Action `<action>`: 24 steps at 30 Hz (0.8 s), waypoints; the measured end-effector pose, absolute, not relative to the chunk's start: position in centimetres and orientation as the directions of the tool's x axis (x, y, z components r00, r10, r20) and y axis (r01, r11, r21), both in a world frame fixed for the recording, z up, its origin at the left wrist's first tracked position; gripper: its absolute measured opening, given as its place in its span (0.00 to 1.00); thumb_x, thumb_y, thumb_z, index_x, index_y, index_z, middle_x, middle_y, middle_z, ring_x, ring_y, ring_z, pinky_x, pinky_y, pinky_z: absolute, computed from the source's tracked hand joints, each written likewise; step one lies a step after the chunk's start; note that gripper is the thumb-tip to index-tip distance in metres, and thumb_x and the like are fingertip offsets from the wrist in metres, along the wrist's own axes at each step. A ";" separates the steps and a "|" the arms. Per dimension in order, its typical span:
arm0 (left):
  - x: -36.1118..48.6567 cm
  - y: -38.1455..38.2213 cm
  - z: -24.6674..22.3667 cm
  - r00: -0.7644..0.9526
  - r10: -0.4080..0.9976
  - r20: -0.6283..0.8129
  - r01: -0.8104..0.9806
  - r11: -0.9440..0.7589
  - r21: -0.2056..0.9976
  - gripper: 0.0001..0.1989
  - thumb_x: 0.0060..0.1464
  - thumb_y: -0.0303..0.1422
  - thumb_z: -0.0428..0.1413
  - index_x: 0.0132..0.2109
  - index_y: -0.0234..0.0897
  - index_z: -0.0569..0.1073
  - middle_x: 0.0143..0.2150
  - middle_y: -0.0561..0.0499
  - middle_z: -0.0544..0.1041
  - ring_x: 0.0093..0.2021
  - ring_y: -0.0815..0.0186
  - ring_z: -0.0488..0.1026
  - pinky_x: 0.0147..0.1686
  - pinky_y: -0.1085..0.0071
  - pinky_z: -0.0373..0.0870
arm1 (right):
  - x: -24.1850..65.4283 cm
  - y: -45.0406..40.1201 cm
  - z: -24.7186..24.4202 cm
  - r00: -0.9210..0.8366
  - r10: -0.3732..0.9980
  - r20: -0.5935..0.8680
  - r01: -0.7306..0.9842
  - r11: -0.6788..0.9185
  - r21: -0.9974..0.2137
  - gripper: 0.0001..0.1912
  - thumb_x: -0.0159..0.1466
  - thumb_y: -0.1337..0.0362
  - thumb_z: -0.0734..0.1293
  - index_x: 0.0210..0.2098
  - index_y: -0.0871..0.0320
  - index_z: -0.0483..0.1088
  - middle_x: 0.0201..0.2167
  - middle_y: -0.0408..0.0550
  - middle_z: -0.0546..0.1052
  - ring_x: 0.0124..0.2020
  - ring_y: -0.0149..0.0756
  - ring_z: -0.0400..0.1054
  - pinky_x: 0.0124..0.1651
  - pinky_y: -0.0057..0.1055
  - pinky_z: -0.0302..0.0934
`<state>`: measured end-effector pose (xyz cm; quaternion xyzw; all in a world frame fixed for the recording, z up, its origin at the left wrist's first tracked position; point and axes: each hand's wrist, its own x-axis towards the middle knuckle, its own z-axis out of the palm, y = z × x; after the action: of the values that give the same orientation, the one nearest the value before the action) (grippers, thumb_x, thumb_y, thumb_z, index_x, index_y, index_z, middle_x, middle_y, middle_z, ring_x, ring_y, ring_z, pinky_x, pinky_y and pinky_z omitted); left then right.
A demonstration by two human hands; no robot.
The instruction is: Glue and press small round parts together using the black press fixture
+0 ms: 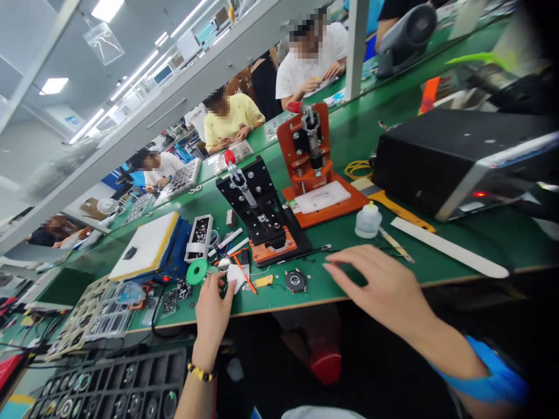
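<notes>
My left hand (212,305) is over the bench edge, thumb and fingers curved apart. Its thumb is at a small white sheet (236,278); whether they touch I cannot tell. My right hand (384,288) hovers at the front edge with thumb and index finger spread, nothing between them. Between the hands a round black watch body (296,280) lies back side up. Left of the watch are a small yellow piece (264,281) and a thin orange stick (244,272). Behind stands a black toggle press (257,209) with a red knob.
An orange toggle press (312,157), a clear bottle (368,220), a white strip (449,247) and a black box (458,157) stand or lie right. Left are a green spool (197,271), a blue box (174,250) and a compartment tray (109,384). Several people work across the bench.
</notes>
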<state>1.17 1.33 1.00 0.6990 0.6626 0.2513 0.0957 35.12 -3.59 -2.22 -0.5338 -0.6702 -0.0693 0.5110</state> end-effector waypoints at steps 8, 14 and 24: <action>0.1 4.4 1.8 -0.059 0.961 0.270 0.549 -0.194 0.813 0.21 0.57 0.51 0.62 0.36 0.38 0.69 0.37 0.48 0.78 0.38 0.62 0.76 0.40 0.68 0.73 | 32.6 -3.4 -4.3 -0.047 0.711 0.701 0.780 0.465 -0.419 0.07 0.73 0.62 0.66 0.44 0.55 0.76 0.42 0.46 0.83 0.43 0.38 0.78 0.46 0.37 0.70; 0.0 4.9 4.8 -0.309 0.862 0.402 0.311 -0.308 0.899 0.25 0.52 0.48 0.69 0.45 0.37 0.70 0.45 0.48 0.79 0.46 0.65 0.78 0.47 0.72 0.74 | 32.6 -3.7 -3.9 0.005 0.726 0.687 0.775 0.431 -0.462 0.06 0.73 0.62 0.66 0.44 0.55 0.76 0.42 0.45 0.82 0.43 0.39 0.78 0.46 0.37 0.71; 8.2 1.0 5.9 -0.261 0.963 0.061 0.268 0.012 0.963 0.21 0.52 0.53 0.67 0.45 0.45 0.79 0.48 0.52 0.82 0.45 0.56 0.80 0.40 0.61 0.81 | 28.6 -6.0 -0.7 0.118 0.836 0.536 0.464 0.431 -0.774 0.11 0.67 0.59 0.74 0.47 0.54 0.77 0.44 0.47 0.83 0.45 0.37 0.78 0.51 0.31 0.73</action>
<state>8.22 1.03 5.92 0.4971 0.6194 0.4969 0.3499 28.63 -5.95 -0.70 -0.5059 -0.6421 0.1689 0.5507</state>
